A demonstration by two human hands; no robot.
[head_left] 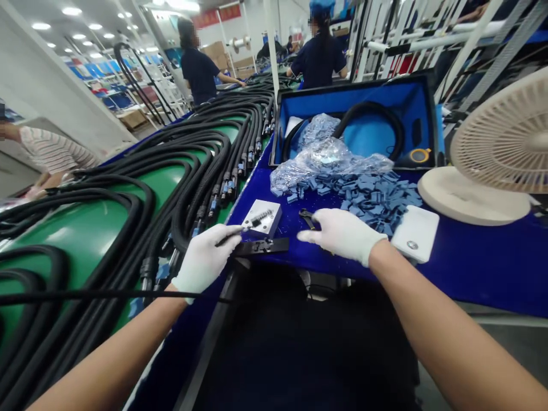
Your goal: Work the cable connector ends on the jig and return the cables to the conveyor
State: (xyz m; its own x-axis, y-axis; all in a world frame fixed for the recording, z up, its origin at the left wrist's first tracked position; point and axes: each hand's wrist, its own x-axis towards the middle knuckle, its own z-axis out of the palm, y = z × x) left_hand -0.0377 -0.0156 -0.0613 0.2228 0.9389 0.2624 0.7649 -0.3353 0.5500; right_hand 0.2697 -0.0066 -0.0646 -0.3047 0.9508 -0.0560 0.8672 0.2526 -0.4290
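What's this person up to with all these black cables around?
The gloved left hand pinches a slim dark part whose end is over a white block; whether they touch is unclear. The right hand is at a black hand tool, though its grip is hard to make out. Loose blue pieces lie heaped beyond the right hand, and black cables lie in loops on the green surface to the left.

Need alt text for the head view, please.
Gloved left hand holds a slim dark part by a white block; gloved right hand is at a dark tool near piled blue clips on a blue table. Black hoses lie on a green surface at left.
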